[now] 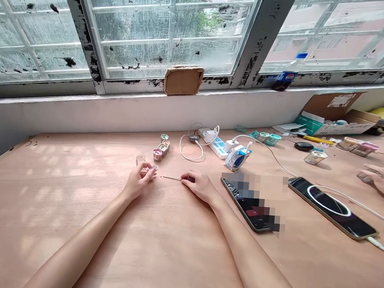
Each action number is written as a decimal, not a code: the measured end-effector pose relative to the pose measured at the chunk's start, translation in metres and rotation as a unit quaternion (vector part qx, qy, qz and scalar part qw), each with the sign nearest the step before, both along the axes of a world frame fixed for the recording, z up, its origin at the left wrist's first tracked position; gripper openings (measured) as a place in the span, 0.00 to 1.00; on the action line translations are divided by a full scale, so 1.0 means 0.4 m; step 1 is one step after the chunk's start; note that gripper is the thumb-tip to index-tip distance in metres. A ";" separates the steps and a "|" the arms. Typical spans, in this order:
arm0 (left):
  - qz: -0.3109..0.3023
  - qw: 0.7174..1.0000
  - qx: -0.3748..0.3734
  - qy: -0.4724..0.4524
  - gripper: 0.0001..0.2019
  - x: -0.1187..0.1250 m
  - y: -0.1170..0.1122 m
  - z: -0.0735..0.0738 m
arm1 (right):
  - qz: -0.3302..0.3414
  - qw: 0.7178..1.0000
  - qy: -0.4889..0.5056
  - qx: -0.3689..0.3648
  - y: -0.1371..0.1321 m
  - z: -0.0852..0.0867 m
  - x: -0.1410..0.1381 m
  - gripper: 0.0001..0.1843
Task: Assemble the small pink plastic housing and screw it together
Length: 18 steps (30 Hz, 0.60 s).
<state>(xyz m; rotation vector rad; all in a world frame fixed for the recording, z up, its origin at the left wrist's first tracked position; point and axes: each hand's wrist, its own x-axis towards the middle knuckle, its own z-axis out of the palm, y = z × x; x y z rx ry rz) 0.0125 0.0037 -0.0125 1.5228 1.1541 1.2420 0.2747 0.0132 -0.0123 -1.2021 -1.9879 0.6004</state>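
Note:
Near the middle of the table, my left hand (139, 180) is closed, its thumb and fingers pinching a small pink plastic piece (151, 168). A small clear plastic cup (140, 159) stands just behind those fingers. My right hand (199, 185) rests on the table, wrapped round the dark handle of a thin screwdriver (172, 178). The metal shaft points left toward the pink piece, its tip apart from it. A tiny dark speck lies by the tip. Beyond my hands, several small clear containers (162, 148) with pink, orange and green tops stand in a cluster.
Behind my right hand are a power strip (218, 146) with cables and a blue-white drink carton (237, 158). Two phones, one dark (247, 205) and one charging (332, 208), lie to the right. Another person's hand (382, 180) is at the far right, near more containers (358, 146).

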 end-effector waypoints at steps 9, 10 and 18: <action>-0.028 0.999 -0.017 0.021 0.21 0.036 0.005 -0.002 | 0.009 1.000 -0.016 0.014 0.002 -0.007 0.000 0.06; -0.029 0.999 -0.016 0.024 0.21 0.036 0.004 0.000 | 0.012 1.000 -0.015 0.012 0.002 -0.007 -0.001 0.06; -0.031 0.998 -0.012 0.046 0.20 0.035 0.004 0.006 | 0.020 0.999 -0.024 0.007 0.003 -0.007 -0.007 0.06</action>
